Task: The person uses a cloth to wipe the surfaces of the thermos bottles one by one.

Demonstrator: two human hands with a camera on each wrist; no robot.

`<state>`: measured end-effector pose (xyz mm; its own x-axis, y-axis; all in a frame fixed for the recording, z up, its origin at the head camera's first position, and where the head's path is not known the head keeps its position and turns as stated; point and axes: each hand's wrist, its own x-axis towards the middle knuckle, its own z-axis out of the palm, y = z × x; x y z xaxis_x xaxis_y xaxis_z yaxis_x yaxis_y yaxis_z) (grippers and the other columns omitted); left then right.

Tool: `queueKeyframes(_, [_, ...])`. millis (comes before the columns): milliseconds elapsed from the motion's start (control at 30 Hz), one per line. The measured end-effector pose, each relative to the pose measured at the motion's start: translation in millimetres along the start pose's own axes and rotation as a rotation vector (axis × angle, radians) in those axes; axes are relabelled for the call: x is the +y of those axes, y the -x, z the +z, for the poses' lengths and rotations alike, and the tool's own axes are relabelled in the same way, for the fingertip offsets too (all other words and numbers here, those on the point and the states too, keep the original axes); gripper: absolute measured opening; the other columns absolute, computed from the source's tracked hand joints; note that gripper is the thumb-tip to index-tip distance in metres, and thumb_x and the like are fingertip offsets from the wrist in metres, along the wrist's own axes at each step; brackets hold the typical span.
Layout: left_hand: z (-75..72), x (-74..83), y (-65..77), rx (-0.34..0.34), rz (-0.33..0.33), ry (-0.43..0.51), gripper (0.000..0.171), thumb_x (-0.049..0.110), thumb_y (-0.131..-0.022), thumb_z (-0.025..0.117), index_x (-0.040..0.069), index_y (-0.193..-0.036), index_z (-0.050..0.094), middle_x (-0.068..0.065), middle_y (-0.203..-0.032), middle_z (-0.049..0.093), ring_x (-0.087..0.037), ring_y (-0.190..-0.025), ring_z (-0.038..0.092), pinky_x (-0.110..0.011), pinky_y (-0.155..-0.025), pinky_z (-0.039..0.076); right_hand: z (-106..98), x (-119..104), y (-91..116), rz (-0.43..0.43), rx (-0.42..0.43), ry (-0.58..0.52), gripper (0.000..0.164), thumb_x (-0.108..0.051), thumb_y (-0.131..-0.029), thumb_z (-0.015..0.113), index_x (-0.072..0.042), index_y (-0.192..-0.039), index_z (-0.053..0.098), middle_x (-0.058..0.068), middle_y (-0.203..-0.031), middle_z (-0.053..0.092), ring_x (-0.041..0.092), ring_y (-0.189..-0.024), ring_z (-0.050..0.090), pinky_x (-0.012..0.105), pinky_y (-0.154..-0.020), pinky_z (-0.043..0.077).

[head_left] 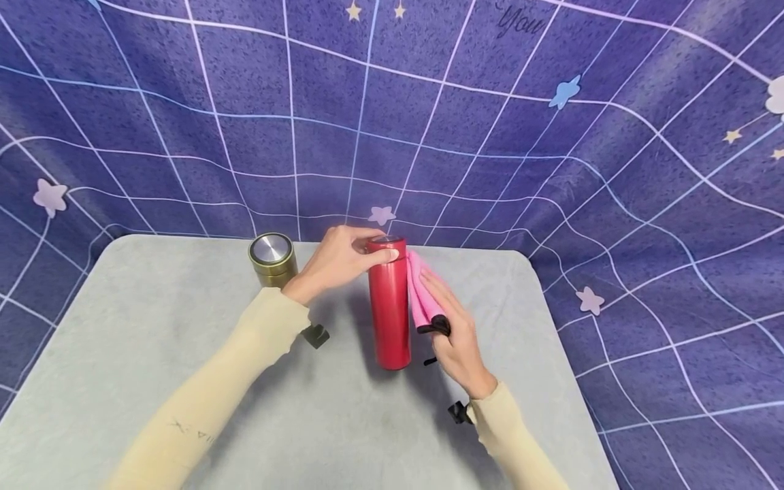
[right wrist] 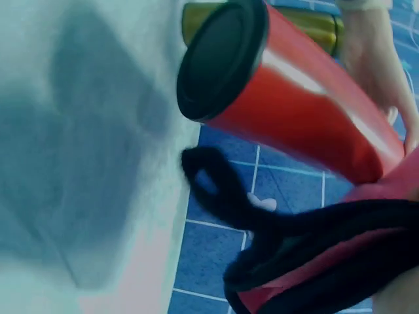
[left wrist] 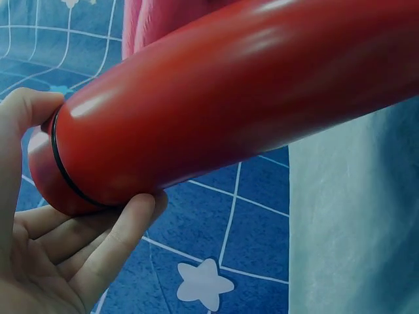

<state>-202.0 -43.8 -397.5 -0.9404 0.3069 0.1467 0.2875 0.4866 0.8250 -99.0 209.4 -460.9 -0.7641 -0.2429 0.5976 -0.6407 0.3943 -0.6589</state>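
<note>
A red thermos bottle is held off the table with its lid end up, its dark base showing in the right wrist view. My left hand grips it round the lid, thumb on the near side. Against the bottle's right side lies a folded pink cloth with black edging and a black loop. My right hand holds this cloth, its fingers lying along the outer face. Just left of my left wrist stands an olive-green thermos with a silver lid top, partly hidden by the sleeve.
The grey cloth-covered table lies under both hands. A purple curtain with a grid pattern and stars hangs behind the table and along its sides. Black wrist-camera pieces show beside both forearms.
</note>
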Motion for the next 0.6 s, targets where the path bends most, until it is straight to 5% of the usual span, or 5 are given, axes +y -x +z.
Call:
queueKeyframes(267, [0.7,-4.1,-3.2,-0.008,-0.01,-0.013,0.06,0.052,-0.09,0.082,0.013,-0.136,0.076,-0.004,-0.123,0.079,-0.021,-0.107,0.077,-0.041,-0.09,0.061,9,-21,7,-0.288,0.071,0.196,0.083,0.013,-0.07,0.035,0.003,-0.148,0.061,0.022,-0.153,0.059,0.041,-0.144,0.054,0.05,-0.127,0.038])
queueKeyframes(600, [0.3,-7.2,-5.5,-0.009,-0.033,-0.055,0.063,0.06,-0.088,0.082,0.016,-0.131,0.079,-0.005,-0.123,0.079,-0.022,-0.112,0.075,-0.042,-0.095,0.06,19,-23,-1,-0.498,-0.197,0.453,0.087,0.012,-0.069,0.064,-0.003,-0.154,0.057,0.014,-0.159,0.055,0.04,-0.149,0.048,0.061,-0.126,0.035])
